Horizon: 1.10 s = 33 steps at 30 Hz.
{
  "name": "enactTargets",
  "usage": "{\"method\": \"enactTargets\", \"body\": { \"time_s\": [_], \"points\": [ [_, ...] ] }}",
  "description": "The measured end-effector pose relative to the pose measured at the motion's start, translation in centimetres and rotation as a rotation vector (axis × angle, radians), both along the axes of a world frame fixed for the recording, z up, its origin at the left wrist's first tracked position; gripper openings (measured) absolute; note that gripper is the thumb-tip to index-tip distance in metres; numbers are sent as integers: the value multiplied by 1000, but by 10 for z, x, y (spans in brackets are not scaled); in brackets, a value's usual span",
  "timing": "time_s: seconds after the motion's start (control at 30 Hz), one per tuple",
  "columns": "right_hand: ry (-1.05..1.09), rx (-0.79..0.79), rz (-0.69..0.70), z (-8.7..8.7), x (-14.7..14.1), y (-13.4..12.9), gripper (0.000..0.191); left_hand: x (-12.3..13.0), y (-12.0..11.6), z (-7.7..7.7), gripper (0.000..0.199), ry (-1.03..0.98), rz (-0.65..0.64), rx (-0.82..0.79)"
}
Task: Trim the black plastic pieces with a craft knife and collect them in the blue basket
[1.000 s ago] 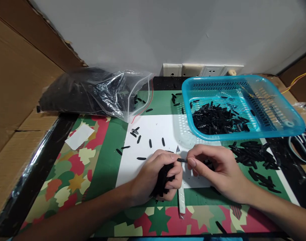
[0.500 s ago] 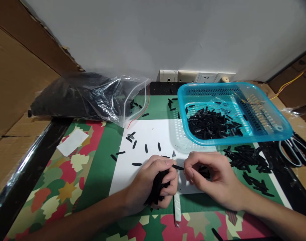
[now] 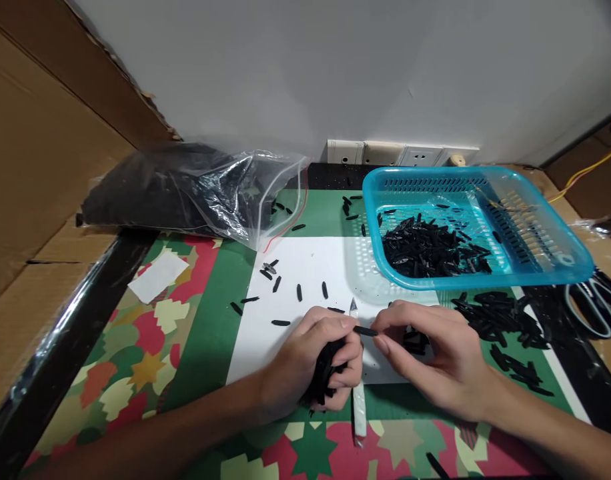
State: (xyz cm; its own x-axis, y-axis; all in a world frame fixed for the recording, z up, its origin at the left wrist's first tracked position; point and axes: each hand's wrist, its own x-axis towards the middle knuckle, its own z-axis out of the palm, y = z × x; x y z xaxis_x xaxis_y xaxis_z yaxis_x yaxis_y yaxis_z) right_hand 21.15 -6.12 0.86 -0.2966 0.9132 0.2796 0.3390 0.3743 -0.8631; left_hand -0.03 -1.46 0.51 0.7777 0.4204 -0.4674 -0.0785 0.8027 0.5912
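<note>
Levelling slightly since the earlier frame, the single black piece is bridging your two hands just below the frame's centre, while the whole scene is sitting a little further right. You seem to be handling one piece at a time; your next move is probably calling for a steady fingertip pinch on its small ends.

Your left hand is curling at lower centre, its grip clamping the piece's left end between thumb and forefinger, the other fingers wrapping a dark bundle. Your right hand is reaching in from lower right, thumb and forefinger bending toward the other end; whether that grip is clamping or only touching, I cannot tell.

Partly behind your left fingers, a white tool is lying with its dark tip pointing up the frame. Beyond, loose pieces are dotting the white sheet, a blue basket is holding more at upper right, and a clear bag is slumping at upper left.
</note>
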Motion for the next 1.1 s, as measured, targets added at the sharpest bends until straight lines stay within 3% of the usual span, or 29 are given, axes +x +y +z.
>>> {"method": "enactTargets", "body": {
  "time_s": [0.3, 0.63, 0.9, 1.0, 1.1],
  "points": [
    [17, -64, 0, 0, -1, 2, 11, -3, -1, -8, 53, -60, 0, -12],
    [-49, 81, 5, -2, -2, 0, 10, -1, -2, -2, 54, -40, 45, -8],
    [-84, 111, 6, -2, -3, 3, 12, -1, 0, 1, 50, -42, 19, 16],
    [-98, 198, -64, -4, -4, 2, 11, -1, 0, 2, 47, -25, 17, 11],
    [-144, 407, -129, -7, -3, 0, 20, 0, 0, 1, 46, -21, 17, 13]
  ]
}}
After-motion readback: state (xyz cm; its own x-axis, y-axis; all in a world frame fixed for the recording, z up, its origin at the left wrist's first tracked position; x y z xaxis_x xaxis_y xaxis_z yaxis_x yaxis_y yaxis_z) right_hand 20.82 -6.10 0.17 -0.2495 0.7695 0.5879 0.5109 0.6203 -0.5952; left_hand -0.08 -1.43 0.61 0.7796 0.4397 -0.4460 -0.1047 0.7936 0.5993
